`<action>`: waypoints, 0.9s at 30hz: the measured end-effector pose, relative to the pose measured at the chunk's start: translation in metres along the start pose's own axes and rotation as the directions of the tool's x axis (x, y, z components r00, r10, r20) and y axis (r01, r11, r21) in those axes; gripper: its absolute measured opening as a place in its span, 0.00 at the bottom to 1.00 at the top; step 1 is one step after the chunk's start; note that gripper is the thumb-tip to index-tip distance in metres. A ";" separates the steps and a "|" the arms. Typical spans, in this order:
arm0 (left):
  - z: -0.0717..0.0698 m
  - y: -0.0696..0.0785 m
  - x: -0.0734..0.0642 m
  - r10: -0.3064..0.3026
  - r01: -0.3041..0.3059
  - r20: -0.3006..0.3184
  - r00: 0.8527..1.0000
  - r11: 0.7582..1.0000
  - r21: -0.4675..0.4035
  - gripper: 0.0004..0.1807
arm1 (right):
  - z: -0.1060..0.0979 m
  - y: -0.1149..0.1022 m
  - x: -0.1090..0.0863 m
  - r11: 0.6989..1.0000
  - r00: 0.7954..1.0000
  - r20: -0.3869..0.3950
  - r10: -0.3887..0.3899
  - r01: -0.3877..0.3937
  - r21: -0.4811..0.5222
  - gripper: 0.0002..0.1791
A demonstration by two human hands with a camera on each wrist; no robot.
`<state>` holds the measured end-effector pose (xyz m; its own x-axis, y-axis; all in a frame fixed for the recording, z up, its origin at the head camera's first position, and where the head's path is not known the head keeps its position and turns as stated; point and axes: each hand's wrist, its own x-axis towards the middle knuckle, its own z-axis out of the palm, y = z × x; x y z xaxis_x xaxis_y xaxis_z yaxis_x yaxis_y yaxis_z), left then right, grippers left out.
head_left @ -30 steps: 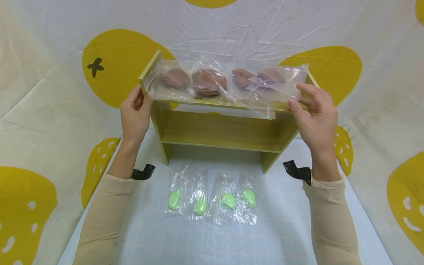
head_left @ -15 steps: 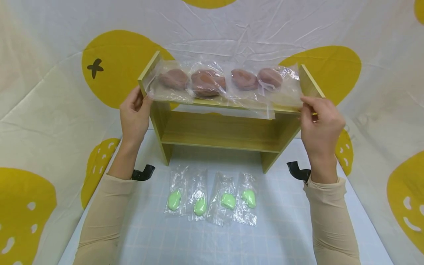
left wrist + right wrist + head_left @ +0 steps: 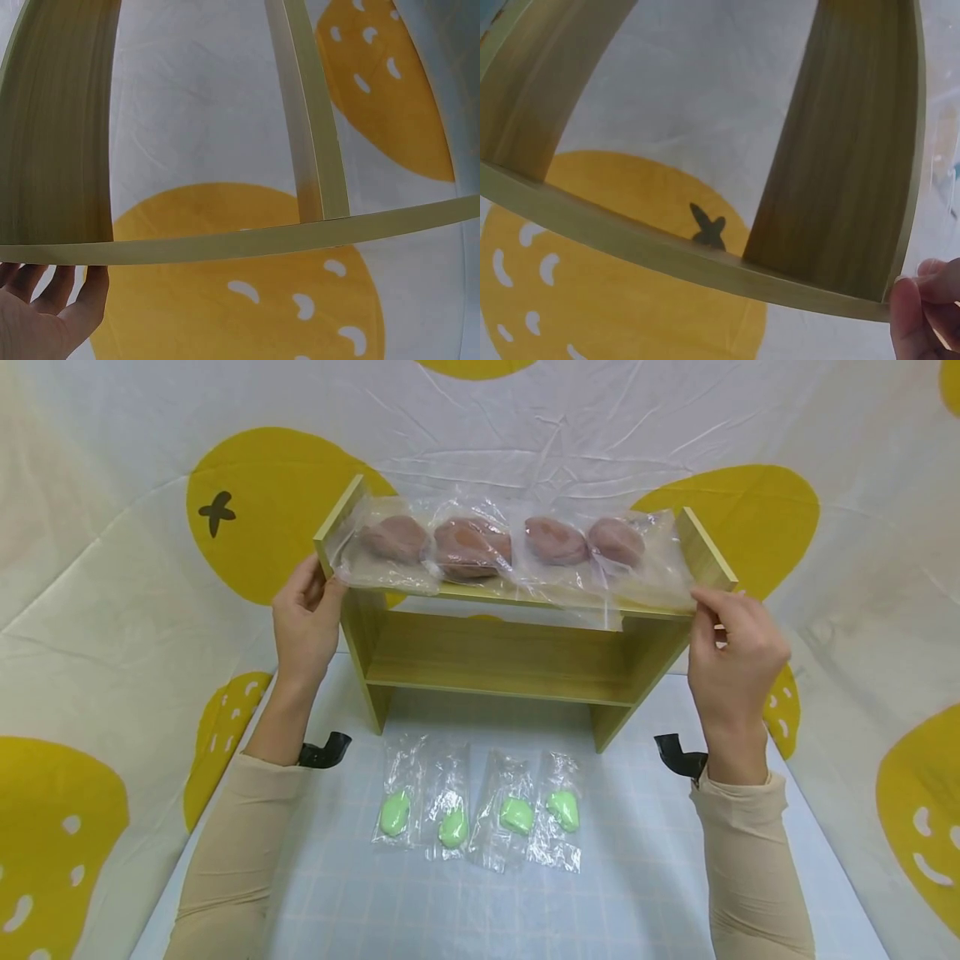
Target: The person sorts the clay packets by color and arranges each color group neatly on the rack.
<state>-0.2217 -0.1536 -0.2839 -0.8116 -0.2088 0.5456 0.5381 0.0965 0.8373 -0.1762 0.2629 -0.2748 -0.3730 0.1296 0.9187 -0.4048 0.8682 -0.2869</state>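
- At the right hand (image 3: 738,652), thumb and forefinger are clamped on the front corner of the rightmost bag (image 3: 617,542), apparently so its film is drawn flat toward the right end of the upper shelf (image 3: 840,165).
- The left hand (image 3: 306,631) is closed around the front edge of the left side panel (image 3: 202,245), presumably so the shelf unit (image 3: 495,656) is braced; whether film is caught there too cannot be told.
- Alongside, three more brown-lump bags (image 3: 474,545) are lined up, films overlapping, lumps spaced, probably for a tidy row.
- Below, on the counter (image 3: 480,914), four green-lump bags (image 3: 562,810) are laid side by side, touched by neither hand.
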 end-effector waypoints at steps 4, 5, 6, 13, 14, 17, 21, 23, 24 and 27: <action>0.000 -0.001 0.001 0.005 -0.005 -0.001 1.000 1.000 -0.004 0.21 | 0.001 0.000 -0.002 1.000 1.000 -0.011 -0.002 0.002 -0.002 0.12; 0.000 -0.001 0.001 0.006 -0.006 -0.002 1.000 1.000 -0.005 0.21 | 0.001 0.001 -0.002 1.000 1.000 -0.011 -0.005 0.005 -0.005 0.13; 0.000 -0.001 0.000 0.007 -0.007 -0.002 1.000 1.000 -0.006 0.20 | 0.001 0.001 -0.003 1.000 1.000 -0.014 -0.002 0.002 -0.001 0.13; 0.001 0.000 0.000 0.008 -0.008 -0.005 1.000 1.000 -0.002 0.20 | -0.001 0.004 -0.010 0.997 0.997 -0.041 0.062 -0.060 0.042 0.12; 0.001 0.000 0.000 0.008 -0.008 -0.006 1.000 1.000 -0.001 0.20 | -0.002 0.005 -0.012 0.996 0.996 -0.041 0.074 -0.072 0.052 0.12; 0.001 0.000 0.000 0.005 -0.005 -0.009 1.000 1.000 0.003 0.20 | -0.004 0.005 -0.018 0.992 0.995 -0.037 0.098 -0.095 0.080 0.12; 0.001 0.000 0.000 0.000 0.000 -0.010 1.000 1.000 0.007 0.20 | -0.005 0.006 -0.028 0.990 0.995 -0.023 0.102 -0.099 0.099 0.12; 0.001 0.000 0.000 0.002 -0.001 -0.010 1.000 1.000 0.009 0.21 | -0.005 0.006 -0.033 0.990 0.995 -0.013 0.099 -0.097 0.102 0.13; 0.001 0.000 0.000 0.002 -0.002 -0.010 1.000 1.000 0.008 0.21 | -0.005 0.007 -0.036 0.990 0.995 -0.008 0.100 -0.099 0.105 0.13; 0.002 0.001 0.000 0.003 -0.003 -0.008 1.000 1.000 0.005 0.20 | -0.004 0.008 -0.044 0.988 0.994 0.021 0.103 -0.105 0.109 0.12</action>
<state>-0.2216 -0.1520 -0.2831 -0.8083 -0.2163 0.5475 0.5390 0.1022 0.8361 -0.1597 0.2664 -0.3165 -0.4302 0.2085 0.8783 -0.4520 0.7925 -0.4095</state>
